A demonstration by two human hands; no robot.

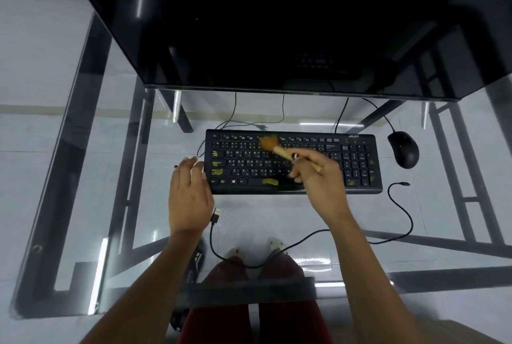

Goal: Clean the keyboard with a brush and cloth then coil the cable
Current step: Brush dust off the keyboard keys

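Note:
A black keyboard lies on the glass desk, with yellowish smudges on several keys. My right hand grips a wooden-handled brush; its orange bristles rest on the upper key rows left of centre and look blurred. My left hand lies flat with fingers apart, touching the keyboard's left edge. A loose black cable snakes across the glass in front of the keyboard, one USB plug lying beside my left wrist. No cloth is visible.
A black mouse sits right of the keyboard. A large dark monitor fills the upper view, thin cables hanging behind it. The glass desk has a black metal frame. My legs show beneath the glass.

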